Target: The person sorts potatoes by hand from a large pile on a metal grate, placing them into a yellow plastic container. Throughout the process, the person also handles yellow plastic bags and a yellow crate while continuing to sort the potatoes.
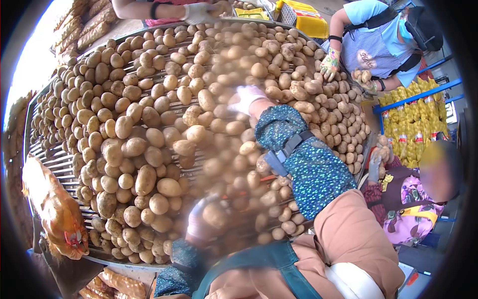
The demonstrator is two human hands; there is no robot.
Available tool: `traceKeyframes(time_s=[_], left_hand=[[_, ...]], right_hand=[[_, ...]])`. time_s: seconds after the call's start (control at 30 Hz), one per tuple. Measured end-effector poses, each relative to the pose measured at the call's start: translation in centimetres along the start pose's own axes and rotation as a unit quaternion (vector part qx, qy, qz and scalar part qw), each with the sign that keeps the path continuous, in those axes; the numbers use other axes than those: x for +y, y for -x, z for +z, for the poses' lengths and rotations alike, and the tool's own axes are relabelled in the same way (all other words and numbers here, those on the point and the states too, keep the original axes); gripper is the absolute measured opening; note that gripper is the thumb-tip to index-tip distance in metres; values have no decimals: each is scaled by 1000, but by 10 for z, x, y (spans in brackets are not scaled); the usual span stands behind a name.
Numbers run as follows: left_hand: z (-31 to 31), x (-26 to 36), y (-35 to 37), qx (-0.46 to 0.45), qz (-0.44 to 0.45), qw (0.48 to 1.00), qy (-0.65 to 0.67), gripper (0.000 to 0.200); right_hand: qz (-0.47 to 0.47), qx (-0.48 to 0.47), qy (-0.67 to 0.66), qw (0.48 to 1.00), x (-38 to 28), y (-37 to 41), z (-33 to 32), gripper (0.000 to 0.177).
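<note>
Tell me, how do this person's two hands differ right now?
The right hand reaches far out over the potatoes, arm stretched; the left hand sits close to the body, by the table's near rim. The right hand shows fairly sharp; the left hand is badly blurred. Both are gloved, with blue patterned sleeves.

No text could be read: the logo (366, 59) on a co-worker's apron (371, 42) and the red labels (402, 138) on yellow bags (416, 117) were too blurred.

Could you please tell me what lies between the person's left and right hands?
Only heaped potatoes between left hand and right hand, in the head view.
</note>
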State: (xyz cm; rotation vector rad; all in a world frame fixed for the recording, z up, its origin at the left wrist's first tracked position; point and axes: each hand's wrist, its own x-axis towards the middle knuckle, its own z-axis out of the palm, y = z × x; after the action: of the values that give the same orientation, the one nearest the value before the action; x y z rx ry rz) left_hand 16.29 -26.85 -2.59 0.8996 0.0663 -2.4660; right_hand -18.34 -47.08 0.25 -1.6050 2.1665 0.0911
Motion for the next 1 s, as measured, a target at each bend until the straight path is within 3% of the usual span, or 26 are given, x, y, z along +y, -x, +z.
traceKeyframes(time_s=[0.13,0.27,0.3,0.33,0.4,0.5,0.53,0.57,0.6,0.63,0.73,0.87,0.9,0.93,1.0], left_hand=[[-3,1,-3,-39,-25,997,64,51],[6,4,9,-81,21,995,52,65],[18,9,13,-98,22,994,48,69],[23,11,15,-113,24,992,45,73],[11,9,13,-149,15,986,74,76],[7,6,12,-134,13,981,138,73],[1,4,10,-147,13,979,141,72],[-9,1,9,-158,12,977,144,71],[-13,1,10,-168,12,975,148,70],[-7,2,13,-128,38,986,96,71],[2,7,13,-106,33,991,75,71],[5,3,11,-94,5,984,154,86],[7,3,10,-106,31,988,105,100],[8,2,9,-110,31,987,117,101],[10,5,7,-120,32,983,135,103]], right_hand=[[-43,-2,-19,999,22,9,2,77],[-81,80,-58,992,-4,64,-10,75],[-129,40,-151,979,-10,77,0,73],[-176,-3,-243,954,-18,92,11,71],[-282,-110,-209,930,-44,128,15,57],[-241,-209,-533,784,-73,96,39,43],[-196,-70,-369,906,-62,89,24,36],[-219,36,-301,927,-59,55,37,41],[-84,12,-246,966,-72,42,21,42],[-59,46,-221,972,-78,18,25,45],[-114,132,7,985,-91,-36,46,49],[-84,28,-36,995,-109,-42,35,55],[-91,1,-48,995,-105,-54,33,59],[-97,-26,-61,993,-99,-61,35,62],[-118,32,-163,979,-76,-54,45,69]])
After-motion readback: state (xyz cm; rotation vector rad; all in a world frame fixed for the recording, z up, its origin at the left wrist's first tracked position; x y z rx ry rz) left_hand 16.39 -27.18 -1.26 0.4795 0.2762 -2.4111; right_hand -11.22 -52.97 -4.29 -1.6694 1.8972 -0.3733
